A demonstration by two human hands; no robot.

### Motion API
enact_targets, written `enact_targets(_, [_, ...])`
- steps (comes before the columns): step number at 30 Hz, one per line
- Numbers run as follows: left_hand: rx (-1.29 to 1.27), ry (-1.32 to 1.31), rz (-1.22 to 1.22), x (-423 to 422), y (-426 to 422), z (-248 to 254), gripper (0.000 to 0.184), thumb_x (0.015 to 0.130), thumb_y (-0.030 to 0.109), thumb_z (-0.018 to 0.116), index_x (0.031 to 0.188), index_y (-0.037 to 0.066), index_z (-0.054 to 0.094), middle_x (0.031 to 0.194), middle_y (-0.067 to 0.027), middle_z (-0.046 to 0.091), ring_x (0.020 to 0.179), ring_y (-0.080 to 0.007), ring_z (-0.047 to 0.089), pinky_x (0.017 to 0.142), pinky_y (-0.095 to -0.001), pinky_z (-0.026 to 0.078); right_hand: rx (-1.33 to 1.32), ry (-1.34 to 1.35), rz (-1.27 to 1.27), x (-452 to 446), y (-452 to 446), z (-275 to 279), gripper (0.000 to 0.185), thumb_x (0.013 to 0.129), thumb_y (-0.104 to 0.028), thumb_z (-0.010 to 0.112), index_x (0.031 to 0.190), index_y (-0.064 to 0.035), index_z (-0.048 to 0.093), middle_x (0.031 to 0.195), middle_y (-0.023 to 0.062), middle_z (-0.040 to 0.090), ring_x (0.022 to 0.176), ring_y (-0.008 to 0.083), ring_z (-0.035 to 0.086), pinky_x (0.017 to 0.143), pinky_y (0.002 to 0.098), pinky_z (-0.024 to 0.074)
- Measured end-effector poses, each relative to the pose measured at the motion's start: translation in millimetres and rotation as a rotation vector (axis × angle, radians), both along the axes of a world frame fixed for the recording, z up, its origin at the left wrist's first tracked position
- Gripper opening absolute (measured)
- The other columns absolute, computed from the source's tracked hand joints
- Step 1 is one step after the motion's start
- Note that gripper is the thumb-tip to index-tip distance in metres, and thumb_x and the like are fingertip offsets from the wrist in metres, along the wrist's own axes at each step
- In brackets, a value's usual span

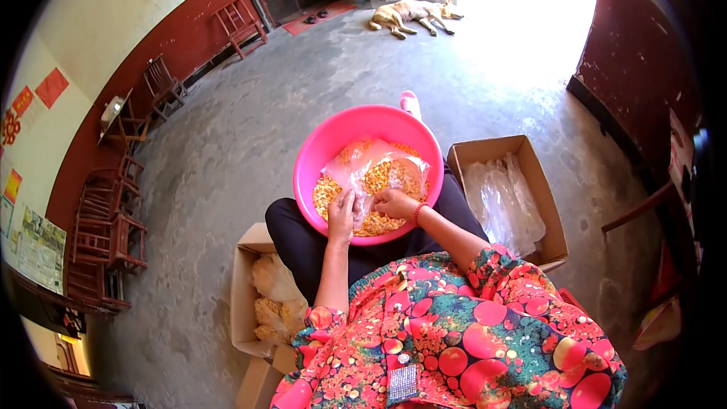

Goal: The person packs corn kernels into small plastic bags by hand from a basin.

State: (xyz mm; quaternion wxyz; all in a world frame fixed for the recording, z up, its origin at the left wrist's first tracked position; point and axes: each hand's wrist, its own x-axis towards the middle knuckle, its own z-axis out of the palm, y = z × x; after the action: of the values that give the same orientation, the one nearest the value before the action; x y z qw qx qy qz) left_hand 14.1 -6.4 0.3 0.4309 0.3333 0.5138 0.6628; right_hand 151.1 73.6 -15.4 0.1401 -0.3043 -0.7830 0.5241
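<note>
A pink basin (310, 159) rests on my lap, holding yellow-orange corn kernels (328, 191). Over the kernels lies a clear plastic bag (369, 153), partly spread out, and some kernels show through it. My left hand (341, 214) pinches the near edge of this bag at the basin's front side. Close beside it, my right hand (397, 204) is also closed on the bag's edge, its fingertips partly hidden by the plastic. A red bracelet (419, 213) circles my right wrist.
To my right stands an open cardboard box (556, 220) with clear plastic bags (503, 197). Another box (244, 288) on my left contains filled bags (276, 307). A dog (413, 15) lies on the concrete floor (227, 136) ahead. Wooden chairs (106, 235) line the left wall.
</note>
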Motion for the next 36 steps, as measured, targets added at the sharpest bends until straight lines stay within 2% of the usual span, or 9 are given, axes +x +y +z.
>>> enact_targets(12, [0.011, -0.032, -0.008, 0.2, 1.0, -1.1, 0.012, 0.081, 0.016, 0.05, 0.08, 0.006, 0.057, 0.059, 0.004, 0.048, 0.049, -0.0024, 0.041, 0.045, -0.0155, 0.034, -0.136, 0.021, -0.012, 1.8, -2.1, 5.7, 0.017, 0.076, -0.017, 0.047, 0.081, -0.0054, 0.059, 0.058, -0.0008, 0.048, 0.049, 0.0074, 0.044, 0.043, 0.0215, 0.0362])
enact_targets(18, [0.008, -0.018, -0.018, -1.0, 0.8, -1.7, 0.013, 0.081, 0.017, 0.05, 0.078, 0.006, 0.056, 0.058, 0.0039, 0.048, 0.049, -0.0025, 0.041, 0.044, -0.0153, 0.034, -0.441, 0.043, -0.06, 5.2, -0.9, 12.9, 0.017, 0.079, -0.019, 0.046, 0.083, -0.0076, 0.058, 0.054, -0.0036, 0.042, 0.041, 0.0041, 0.034, 0.034, 0.0186, 0.0266])
enact_targets(20, [0.013, -0.017, -0.019, -0.8, 0.5, -1.0, 0.013, 0.081, 0.017, 0.05, 0.077, 0.006, 0.056, 0.057, 0.0039, 0.047, 0.048, -0.0025, 0.041, 0.044, -0.0152, 0.033, -0.683, 0.168, -0.067, 5.7, 7.5, 7.0, 0.016, 0.08, -0.016, 0.046, 0.083, -0.0051, 0.056, 0.055, -0.0024, 0.042, 0.038, 0.0043, 0.031, 0.032, 0.0187, 0.0236])
enact_targets(24, [-0.002, -0.022, -0.018, 0.2, -0.1, 1.5, 0.014, 0.082, 0.018, 0.049, 0.076, 0.006, 0.056, 0.055, 0.0039, 0.046, 0.047, -0.0027, 0.041, 0.043, -0.0151, 0.033, -0.8, 0.234, -0.157, 6.5, 10.6, 18.4, 0.015, 0.08, -0.014, 0.045, 0.083, -0.0026, 0.055, 0.055, -0.0009, 0.042, 0.035, 0.0046, 0.029, 0.03, 0.0189, 0.0212])
enact_targets(26, [-0.001, -0.025, -0.016, 0.4, -0.7, 1.9, 0.014, 0.082, 0.018, 0.049, 0.076, 0.007, 0.056, 0.055, 0.0039, 0.046, 0.045, -0.0026, 0.04, 0.042, -0.015, 0.032, -0.785, 0.288, -0.235, 4.0, 17.6, 22.9, 0.015, 0.08, -0.013, 0.045, 0.082, -0.0017, 0.055, 0.054, 0.0001, 0.041, 0.035, 0.0051, 0.029, 0.029, 0.0193, 0.0215])
enact_targets(27, [-0.001, -0.041, -0.03, 1.4, -2.0, 5.0, 0.014, 0.082, 0.018, 0.049, 0.076, 0.007, 0.055, 0.054, 0.0038, 0.045, 0.044, -0.0026, 0.039, 0.04, -0.0148, 0.031, -0.678, 0.293, -0.232, 3.3, 24.2, 23.7, 0.015, 0.076, -0.011, 0.046, 0.078, -0.0004, 0.056, 0.055, 0.0025, 0.044, 0.04, 0.0076, 0.037, 0.033, 0.021, 0.029])
enact_targets(31, [0.011, -0.042, -0.027, 1.8, -1.5, 5.0, 0.013, 0.082, 0.019, 0.049, 0.076, 0.008, 0.054, 0.053, 0.0039, 0.044, 0.04, -0.0025, 0.036, 0.035, -0.0144, 0.028, -0.425, 0.38, -0.319, -9.8, 40.9, 24.3, 0.018, 0.075, -0.013, 0.047, 0.08, 0.0009, 0.056, 0.061, 0.0051, 0.05, 0.05, 0.0129, 0.047, 0.044, 0.0262, 0.0397])
enact_targets(34, [0.0, -0.069, -0.055, 2.2, -3.6, 8.4, 0.013, 0.082, 0.019, 0.049, 0.076, 0.008, 0.053, 0.053, 0.004, 0.044, 0.039, -0.0025, 0.036, 0.035, -0.0144, 0.028, 0.297, 0.069, -0.507, -15.1, 37.2, 31.9, 0.026, 0.074, -0.02, 0.049, 0.087, 0.0007, 0.056, 0.074, 0.008, 0.058, 0.072, 0.0212, 0.056, 0.067, 0.0325, 0.0442])
enact_targets(36, [-0.012, -0.056, -0.044, 1.8, -2.4, 6.8, 0.013, 0.082, 0.019, 0.049, 0.076, 0.008, 0.053, 0.053, 0.004, 0.043, 0.039, -0.0025, 0.036, 0.035, -0.0144, 0.028, 0.279, -0.007, -0.445, -9.4, 32.2, 39.9, 0.023, 0.074, -0.017, 0.049, 0.086, -0.0008, 0.057, 0.072, 0.0074, 0.059, 0.065, 0.0174, 0.056, 0.06, 0.0291, 0.0452])
